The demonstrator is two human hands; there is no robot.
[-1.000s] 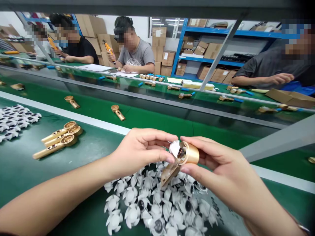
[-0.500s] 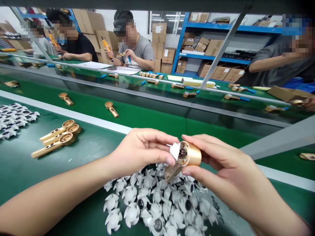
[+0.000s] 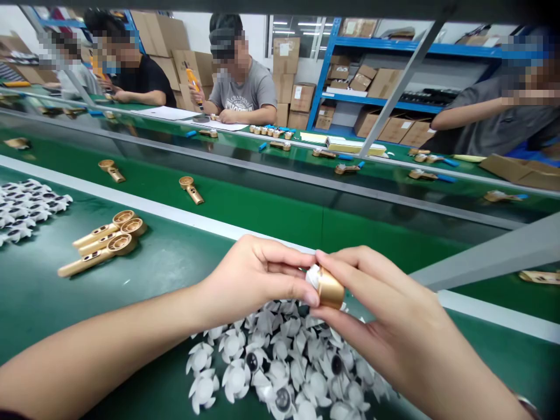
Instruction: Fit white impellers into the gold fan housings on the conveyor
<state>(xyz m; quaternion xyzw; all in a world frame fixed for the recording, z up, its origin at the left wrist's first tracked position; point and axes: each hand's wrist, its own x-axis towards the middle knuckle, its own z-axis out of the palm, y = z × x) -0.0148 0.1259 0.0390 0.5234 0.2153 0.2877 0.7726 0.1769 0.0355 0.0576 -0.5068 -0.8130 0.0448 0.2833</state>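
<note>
My left hand (image 3: pixel 266 274) pinches a small white fan blade (image 3: pixel 312 276) between thumb and fingers. The blade sits at the mouth of a gold fan housing (image 3: pixel 332 288), mostly covered by my fingers. Around the housing, from the right, my right hand (image 3: pixel 385 303) is closed with thumb below and fingers above. The housing's handle is hidden from this angle. Below both hands lies a loose pile of white fan blades (image 3: pixel 236 379), some showing dark hubs.
Several gold fan housings (image 3: pixel 109 248) lie at the left, beside rows of white fan blades (image 3: pixel 26 213). Beyond a pale strip, a green conveyor belt (image 3: pixel 262 219) carries more gold housings (image 3: pixel 191 190). A grey metal strut (image 3: pixel 494 251) slants at the right. Co-workers sit across the line.
The white blade has moved into the housing's mouth; before, a gap showed the dark motor inside. The housing has turned, hiding its handle. Housings on the near belt have shifted slightly left.
</note>
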